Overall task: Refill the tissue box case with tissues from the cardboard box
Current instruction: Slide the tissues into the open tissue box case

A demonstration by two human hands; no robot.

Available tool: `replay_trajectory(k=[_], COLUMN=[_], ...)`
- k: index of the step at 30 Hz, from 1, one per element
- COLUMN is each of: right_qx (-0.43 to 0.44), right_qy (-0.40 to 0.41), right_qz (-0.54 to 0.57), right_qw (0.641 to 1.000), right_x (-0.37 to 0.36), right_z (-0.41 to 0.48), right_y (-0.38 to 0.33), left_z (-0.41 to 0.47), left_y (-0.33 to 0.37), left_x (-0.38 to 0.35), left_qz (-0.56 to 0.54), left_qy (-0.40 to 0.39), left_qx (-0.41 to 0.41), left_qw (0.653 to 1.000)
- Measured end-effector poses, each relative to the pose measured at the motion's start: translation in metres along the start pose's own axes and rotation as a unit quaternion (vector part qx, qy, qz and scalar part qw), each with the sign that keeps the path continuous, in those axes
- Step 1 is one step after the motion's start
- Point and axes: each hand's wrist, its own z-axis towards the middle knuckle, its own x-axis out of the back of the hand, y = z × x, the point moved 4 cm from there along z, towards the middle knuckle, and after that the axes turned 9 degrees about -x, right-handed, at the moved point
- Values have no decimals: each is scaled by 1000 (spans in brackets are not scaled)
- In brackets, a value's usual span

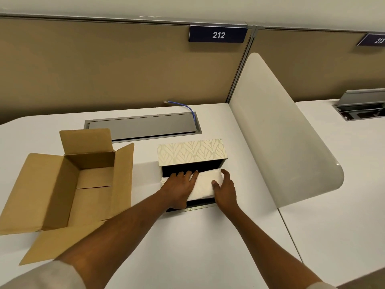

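The tissue box case (191, 152) with a cream leaf pattern lies on the white desk, its dark inside open toward me. A white stack of tissues (205, 187) sits partly in that opening. My left hand (179, 187) lies flat on the stack's left part, fingers pointing into the case. My right hand (226, 187) grips the stack's right end, thumb on top. The brown cardboard box (83, 184) stands open to the left, its flaps spread, and looks empty inside.
A grey cable hatch (143, 127) is set in the desk (208, 247) behind the case, with a blue cable (187, 108) coming out. A white curved divider (281, 147) rises on the right. A tan partition wall stands behind.
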Motion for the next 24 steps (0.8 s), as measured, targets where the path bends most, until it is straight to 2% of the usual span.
replay_trajectory(k=[5, 8, 11, 16, 24], right_qx=[65, 56, 155, 218, 218], right_qy=[50, 55, 103, 121, 116], right_qz=[-193, -248, -407, -473, -489], right_qw=[978, 965, 894, 845, 837], right_x=[-11, -11, -14, -16, -15], right_z=[-6, -9, -15, -19, -22], right_y=[-13, -14, -17, -26, -32], left_z=[1, 3, 3, 3, 1], left_y=[-1, -2, -3, -4, -8], left_x=[-4, -3, -4, -6, -9], left_qz=[6, 6, 15, 14, 21], left_qy=[-1, -1, 3, 18, 56], left_qx=[0, -5, -7, -11, -10], left_qw=[1000, 1000, 1000, 1000, 998])
